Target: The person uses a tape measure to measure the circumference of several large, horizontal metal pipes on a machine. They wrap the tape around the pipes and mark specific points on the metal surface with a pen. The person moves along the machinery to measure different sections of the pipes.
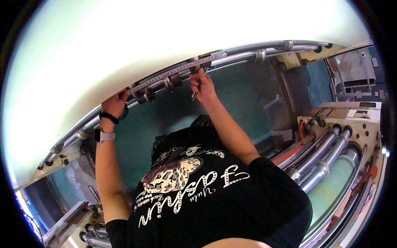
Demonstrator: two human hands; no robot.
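Note:
A measuring tape or flat rule (165, 76) with a pale marked face lies along a metal shaft (241, 58). My left hand (115, 105), a watch and a dark band on its wrist, is closed on the strip's left end. My right hand (203, 87) is below the strip further right, its fingers curled around a slim silvery tool (194, 96) whose kind I cannot make out. Its fingertips reach up to a dark collar (202, 66) on the shaft. Between my hands several more dark round collars (173, 82) are fitted on the shaft.
A large white curved surface (124, 37) fills the space beyond the shafts. To my right stands a machine frame (351, 109) with shiny rollers (326, 157) and a pale green roll (331, 190). More rollers (97, 235) are at the lower left. Green floor (235, 103) shows below.

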